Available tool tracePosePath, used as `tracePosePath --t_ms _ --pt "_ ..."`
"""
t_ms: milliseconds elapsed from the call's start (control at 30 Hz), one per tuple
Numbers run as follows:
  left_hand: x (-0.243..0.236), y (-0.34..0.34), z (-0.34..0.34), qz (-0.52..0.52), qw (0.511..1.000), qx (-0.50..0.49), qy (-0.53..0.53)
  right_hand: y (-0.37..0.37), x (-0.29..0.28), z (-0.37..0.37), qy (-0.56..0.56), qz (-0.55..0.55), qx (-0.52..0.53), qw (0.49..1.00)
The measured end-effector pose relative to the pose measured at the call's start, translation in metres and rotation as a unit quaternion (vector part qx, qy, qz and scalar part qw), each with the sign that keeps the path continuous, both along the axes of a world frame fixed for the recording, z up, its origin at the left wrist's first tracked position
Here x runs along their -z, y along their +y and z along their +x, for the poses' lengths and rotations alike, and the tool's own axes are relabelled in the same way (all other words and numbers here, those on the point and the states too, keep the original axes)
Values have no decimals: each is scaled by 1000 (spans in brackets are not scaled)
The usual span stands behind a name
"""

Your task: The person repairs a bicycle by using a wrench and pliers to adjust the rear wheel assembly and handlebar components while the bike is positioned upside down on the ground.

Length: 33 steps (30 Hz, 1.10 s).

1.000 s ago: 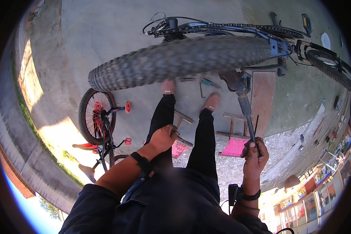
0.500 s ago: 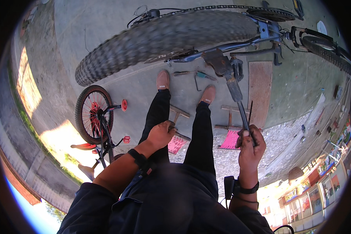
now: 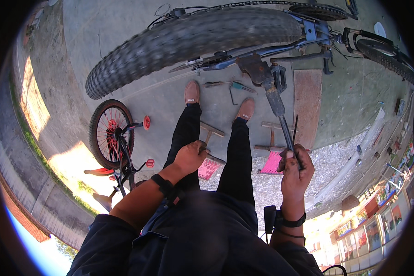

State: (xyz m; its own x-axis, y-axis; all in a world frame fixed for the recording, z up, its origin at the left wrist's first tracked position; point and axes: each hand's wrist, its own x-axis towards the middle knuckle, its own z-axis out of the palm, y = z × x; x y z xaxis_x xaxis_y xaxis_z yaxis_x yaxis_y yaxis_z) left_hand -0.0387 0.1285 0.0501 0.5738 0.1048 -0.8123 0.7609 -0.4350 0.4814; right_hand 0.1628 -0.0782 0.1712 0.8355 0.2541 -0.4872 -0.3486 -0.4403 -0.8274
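Note:
My right hand [image 3: 297,172] is closed around the lower shaft of a long dark metal tool [image 3: 277,103] with a blocky, rusty head. That head overlaps the bicycle frame [image 3: 244,60] in the picture; whether they touch, I cannot tell. A thin dark rod sticks up beside the same hand. My left hand [image 3: 191,157] is held before my left thigh with its fingers curled; anything inside them is hidden. Across the top stretches the bicycle's knobby tyre [image 3: 193,39], its tread smeared by motion. A crank and pedal [image 3: 278,78] show behind the tool.
A small bicycle with a red-spoked wheel [image 3: 111,133] is at the left. Between and beside my legs are stools with pink webbing [image 3: 271,163]. A green-handled tool [image 3: 241,87] and a hex key [image 3: 232,97] lie near my shoes. A brown board [image 3: 307,106] rests on the right.
The big tyre has shifted slightly left in the picture, and its tread stays blurred. The tool's head sits a little higher and further left. Both hands keep nearly the same places.

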Motion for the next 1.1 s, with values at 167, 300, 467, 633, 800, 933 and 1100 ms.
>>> tracePosePath --t_ms 167,300,467,633,800,933,1100 --pt "2 -1 -2 -5 1000 0 0 0 0 1 -3 -3 -7 1000" --pt "3 0 -1 -5 1000 -1 0 0 -1 1 -4 0 -8 1000" --pt "3 1 -1 -11 1000 -12 20 -1 -1 -2 5 -4 18 1000" --pt "5 2 -3 -4 1000 -12 -1 -3 -1 -1 19 -9 13 1000" --pt "1 7 1 -2 1000 -14 5 1 -4 -2 33 -12 44 998" --pt "0 10 2 0 1000 -19 13 0 -3 0 14 -22 -5 1000" --pt "2 13 0 -5 1000 -25 3 -5 0 -1 12 -17 -8 1000"
